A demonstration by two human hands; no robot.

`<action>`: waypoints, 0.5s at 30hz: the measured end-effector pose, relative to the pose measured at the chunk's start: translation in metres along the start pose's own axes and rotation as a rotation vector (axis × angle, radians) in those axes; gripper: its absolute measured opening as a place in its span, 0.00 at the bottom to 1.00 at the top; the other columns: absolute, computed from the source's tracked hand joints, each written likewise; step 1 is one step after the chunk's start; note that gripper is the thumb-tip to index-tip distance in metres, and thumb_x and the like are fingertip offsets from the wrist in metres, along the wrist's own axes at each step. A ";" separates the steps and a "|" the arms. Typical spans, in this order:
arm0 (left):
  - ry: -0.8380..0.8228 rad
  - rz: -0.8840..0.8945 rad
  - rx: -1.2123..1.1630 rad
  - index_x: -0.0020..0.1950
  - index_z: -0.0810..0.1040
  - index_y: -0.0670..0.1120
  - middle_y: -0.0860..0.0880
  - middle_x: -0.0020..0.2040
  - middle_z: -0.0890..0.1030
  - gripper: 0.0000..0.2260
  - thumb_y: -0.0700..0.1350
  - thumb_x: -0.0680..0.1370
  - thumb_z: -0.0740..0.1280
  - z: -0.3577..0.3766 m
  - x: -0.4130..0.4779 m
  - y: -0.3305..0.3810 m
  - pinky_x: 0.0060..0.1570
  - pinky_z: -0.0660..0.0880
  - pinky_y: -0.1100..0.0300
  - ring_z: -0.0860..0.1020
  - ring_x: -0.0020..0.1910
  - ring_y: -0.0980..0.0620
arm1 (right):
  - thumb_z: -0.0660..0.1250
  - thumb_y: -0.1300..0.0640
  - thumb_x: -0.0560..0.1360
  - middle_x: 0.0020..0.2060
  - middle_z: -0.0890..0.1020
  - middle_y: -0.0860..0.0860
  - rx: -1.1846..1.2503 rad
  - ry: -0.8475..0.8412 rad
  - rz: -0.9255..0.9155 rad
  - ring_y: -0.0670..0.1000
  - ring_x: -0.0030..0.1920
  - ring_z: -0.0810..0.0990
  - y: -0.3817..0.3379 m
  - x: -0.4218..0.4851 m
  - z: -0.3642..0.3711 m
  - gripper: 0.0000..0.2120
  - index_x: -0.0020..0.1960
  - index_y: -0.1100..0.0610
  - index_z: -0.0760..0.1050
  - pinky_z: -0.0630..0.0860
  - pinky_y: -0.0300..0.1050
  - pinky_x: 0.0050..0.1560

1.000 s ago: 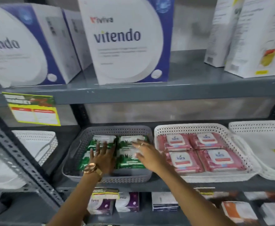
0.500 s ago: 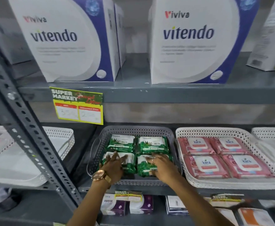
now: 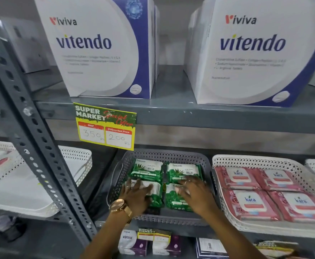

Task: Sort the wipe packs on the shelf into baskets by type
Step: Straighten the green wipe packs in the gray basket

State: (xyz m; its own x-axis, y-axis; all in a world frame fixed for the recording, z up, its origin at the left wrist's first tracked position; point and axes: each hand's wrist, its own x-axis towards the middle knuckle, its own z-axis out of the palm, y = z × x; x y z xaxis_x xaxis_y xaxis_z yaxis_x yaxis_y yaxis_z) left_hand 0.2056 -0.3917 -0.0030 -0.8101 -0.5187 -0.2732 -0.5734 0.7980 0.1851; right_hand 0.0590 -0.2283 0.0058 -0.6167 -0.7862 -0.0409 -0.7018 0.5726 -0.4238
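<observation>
Your left hand (image 3: 137,196) lies flat, fingers spread, on the near-left green soft-plastic wipe pack (image 3: 149,193) in the grey perforated plastic basket (image 3: 164,156) on the middle shelf. Your right hand (image 3: 195,195) lies just as flat across the near-right green pack (image 3: 175,200), fingertips reaching the far-right one (image 3: 183,171). Neither grip is closed on anything; both palms press and nudge, with no pack pinched.

Four green packs fill this basket in a two-by-two block, touching one another. To the right, the white perforated plastic basket (image 3: 227,161) holds four pink soft wipe packs (image 3: 250,204), also two by two. By type, the sorting looks close to done here.

These packs probably feel light, squashy and a little slick, since the film wrapper gives under your palm. To lift one, take it by the short edges or the sealed end, thumb on top and fingers beneath, not by the white label flap, which may peel. For squaring them up, sliding with flat hands likely works best.
</observation>
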 end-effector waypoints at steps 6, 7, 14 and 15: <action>0.321 0.115 0.108 0.78 0.47 0.51 0.44 0.79 0.42 0.35 0.61 0.72 0.33 -0.017 0.050 0.008 0.72 0.33 0.47 0.36 0.75 0.42 | 0.25 0.28 0.67 0.79 0.47 0.53 -0.092 0.054 0.025 0.58 0.78 0.42 -0.005 0.052 0.019 0.47 0.77 0.53 0.46 0.42 0.58 0.76; 0.303 0.120 0.130 0.78 0.46 0.50 0.44 0.79 0.42 0.34 0.61 0.74 0.35 -0.015 0.058 0.007 0.72 0.33 0.48 0.37 0.76 0.43 | 0.31 0.32 0.73 0.78 0.44 0.52 -0.105 0.022 0.034 0.57 0.78 0.38 -0.005 0.055 0.024 0.39 0.77 0.52 0.42 0.39 0.58 0.75; 0.251 0.108 0.138 0.77 0.39 0.47 0.46 0.78 0.38 0.36 0.61 0.71 0.31 0.011 0.074 0.000 0.74 0.33 0.48 0.35 0.75 0.48 | 0.39 0.41 0.80 0.78 0.41 0.50 -0.210 -0.008 0.041 0.55 0.77 0.36 0.005 0.061 0.042 0.28 0.77 0.51 0.38 0.35 0.57 0.76; 0.253 0.119 0.137 0.77 0.38 0.47 0.46 0.78 0.38 0.38 0.62 0.68 0.28 0.012 0.074 0.000 0.74 0.33 0.49 0.34 0.75 0.49 | 0.37 0.41 0.79 0.78 0.41 0.50 -0.214 -0.004 0.041 0.55 0.77 0.37 0.005 0.061 0.043 0.29 0.77 0.51 0.38 0.35 0.57 0.76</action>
State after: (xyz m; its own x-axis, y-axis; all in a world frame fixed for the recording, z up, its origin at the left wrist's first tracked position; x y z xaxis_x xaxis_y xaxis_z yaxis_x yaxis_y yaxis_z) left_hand 0.1468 -0.4265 -0.0345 -0.8849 -0.4657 -0.0107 -0.4653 0.8825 0.0680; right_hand 0.0328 -0.2832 -0.0378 -0.6449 -0.7621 -0.0579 -0.7363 0.6398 -0.2202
